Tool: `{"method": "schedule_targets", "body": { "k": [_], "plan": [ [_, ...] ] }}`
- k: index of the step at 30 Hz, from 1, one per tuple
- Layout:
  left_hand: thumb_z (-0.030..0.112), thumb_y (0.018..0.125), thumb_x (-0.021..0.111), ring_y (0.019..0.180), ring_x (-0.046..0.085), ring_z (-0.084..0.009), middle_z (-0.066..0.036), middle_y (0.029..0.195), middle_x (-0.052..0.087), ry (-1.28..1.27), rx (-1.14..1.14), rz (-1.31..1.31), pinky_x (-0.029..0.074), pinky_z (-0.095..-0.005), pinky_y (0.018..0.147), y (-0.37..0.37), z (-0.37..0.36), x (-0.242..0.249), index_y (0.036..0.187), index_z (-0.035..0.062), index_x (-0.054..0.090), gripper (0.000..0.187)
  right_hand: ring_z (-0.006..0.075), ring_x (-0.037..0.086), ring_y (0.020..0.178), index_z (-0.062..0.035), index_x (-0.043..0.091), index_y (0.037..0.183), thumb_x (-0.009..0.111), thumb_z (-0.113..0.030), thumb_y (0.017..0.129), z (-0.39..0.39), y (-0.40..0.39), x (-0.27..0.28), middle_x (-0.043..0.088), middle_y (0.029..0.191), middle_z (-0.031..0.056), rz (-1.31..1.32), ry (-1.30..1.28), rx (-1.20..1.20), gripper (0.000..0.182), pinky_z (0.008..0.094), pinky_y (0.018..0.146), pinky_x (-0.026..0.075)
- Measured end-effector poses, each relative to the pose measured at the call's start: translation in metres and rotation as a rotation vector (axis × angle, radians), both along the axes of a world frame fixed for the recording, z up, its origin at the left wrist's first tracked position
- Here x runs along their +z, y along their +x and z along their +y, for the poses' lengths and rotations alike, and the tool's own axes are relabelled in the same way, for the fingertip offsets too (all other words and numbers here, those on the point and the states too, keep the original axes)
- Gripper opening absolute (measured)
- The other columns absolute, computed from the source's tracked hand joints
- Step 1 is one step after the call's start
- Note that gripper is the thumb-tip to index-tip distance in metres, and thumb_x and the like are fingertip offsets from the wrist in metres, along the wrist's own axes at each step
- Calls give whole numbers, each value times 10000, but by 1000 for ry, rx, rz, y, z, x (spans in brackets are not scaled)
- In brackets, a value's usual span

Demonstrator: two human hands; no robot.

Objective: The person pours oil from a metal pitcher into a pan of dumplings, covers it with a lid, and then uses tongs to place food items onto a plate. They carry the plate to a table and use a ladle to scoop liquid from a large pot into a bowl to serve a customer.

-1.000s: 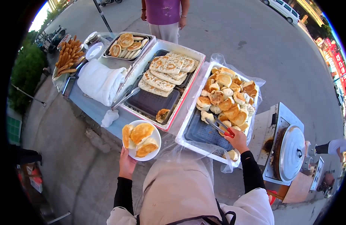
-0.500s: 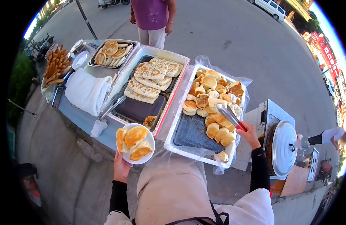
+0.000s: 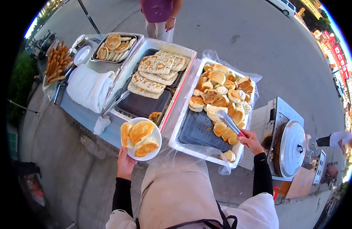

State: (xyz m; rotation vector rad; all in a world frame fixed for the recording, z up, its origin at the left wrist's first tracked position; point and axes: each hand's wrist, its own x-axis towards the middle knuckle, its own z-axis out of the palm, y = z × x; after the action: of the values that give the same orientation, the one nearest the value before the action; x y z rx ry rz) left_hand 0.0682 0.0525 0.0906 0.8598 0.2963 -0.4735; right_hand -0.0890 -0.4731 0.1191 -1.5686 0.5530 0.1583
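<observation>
My left hand [image 3: 126, 162] grips a white plate [image 3: 156, 134] from below its near edge. Several golden pan-fried buns [image 3: 141, 132] are piled on it. In my right hand [image 3: 252, 142] are metal tongs with a red handle [image 3: 230, 123]. Their tips reach over the white foam box [image 3: 175, 135], at the side of a pale bun [image 3: 214, 112]. More browned buns [image 3: 220, 78] are heaped at the far side of the box, and a single bun [image 3: 229, 155] lies in its near right corner. A dark perforated tray [image 3: 199, 131] shows beneath them.
Left of the box, another foam box [image 3: 175, 102] holds flatbreads [image 3: 156, 65] and a second pair of tongs [image 3: 117, 103]. A white cloth [image 3: 88, 88], fried dough sticks [image 3: 57, 63] and a tray of round breads [image 3: 115, 42] lie beyond. A lidded pan [image 3: 291, 149] stands right. A person [image 3: 157, 11] stands opposite.
The tongs have moved toward me and left over the box, and the pale bun by their tips lies closer to the bare part of the tray. The plate stays in my left hand.
</observation>
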Motion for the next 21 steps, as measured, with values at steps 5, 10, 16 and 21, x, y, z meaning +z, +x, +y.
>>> {"method": "schedule_targets", "body": {
  "k": [5,10,16,21],
  "plan": [
    [210,981,435,1196,509,-240,-79,1342,469,-7,26,15,480,-409,938,1,-1,-2,1382,99,349,425,33,458,627,-4,619,1151,736,-195,780,31,9,-12,553,791,-47,109,-136,101,433,163,553,369],
    [218,977,441,1185,519,-251,-83,1337,472,-6,6,25,497,-427,914,2,1,-3,1391,100,331,445,227,638,758,-25,656,1049,761,-267,692,68,18,-19,676,859,140,64,-512,239,443,302,721,488],
    [243,974,447,1205,499,-258,-100,1355,448,66,-43,-43,494,-432,923,6,-7,4,1415,101,297,486,297,644,778,-83,670,1025,750,-303,673,51,-7,22,669,852,156,136,-841,291,422,352,690,501],
    [247,972,456,1218,488,-264,-100,1369,434,24,-126,-53,485,-433,936,18,-13,-3,1418,101,294,496,280,652,760,-127,668,1019,746,-306,681,24,-47,43,683,836,106,164,-1020,315,391,369,679,508]
  ]
}}
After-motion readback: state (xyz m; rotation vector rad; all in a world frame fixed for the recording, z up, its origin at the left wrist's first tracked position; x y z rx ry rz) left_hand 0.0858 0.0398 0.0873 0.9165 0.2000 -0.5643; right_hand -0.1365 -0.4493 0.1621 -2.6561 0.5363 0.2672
